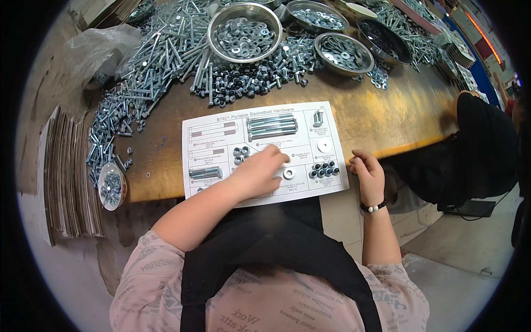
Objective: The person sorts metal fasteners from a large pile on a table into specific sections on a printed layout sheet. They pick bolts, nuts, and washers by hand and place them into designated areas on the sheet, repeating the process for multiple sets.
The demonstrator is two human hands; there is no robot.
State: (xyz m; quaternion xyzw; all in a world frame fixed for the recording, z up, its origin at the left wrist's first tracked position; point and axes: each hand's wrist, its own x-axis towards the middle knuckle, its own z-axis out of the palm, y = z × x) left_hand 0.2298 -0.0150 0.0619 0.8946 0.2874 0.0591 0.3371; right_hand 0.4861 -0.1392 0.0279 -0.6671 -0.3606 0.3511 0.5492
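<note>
A white printed sheet (221, 130) lies at the table's front edge, divided into boxes with hardware set on them. My left hand (259, 172) reaches over its middle, fingers apart, between a cluster of nuts (240, 151) and a small thick washer (289, 174). Nothing shows in that hand; its palm side is hidden. My right hand (367, 170) hovers at the sheet's right edge, fingers loosely bent and apart, holding nothing visible. Long bolts (272, 126), shorter bolts (206, 172), small bolts (318, 118), a flat white washer (324, 145) and dark-centred nuts (323, 170) rest on the sheet.
Loose bolts (166, 50) and nuts (238, 83) are heaped at the back and left. Metal bowls of washers (213, 40) (332, 71) stand behind the sheet. A small white bowl (123, 195) sits at the left edge. Stacked cardboard (72, 182) stands left; someone's dark-clothed leg is right.
</note>
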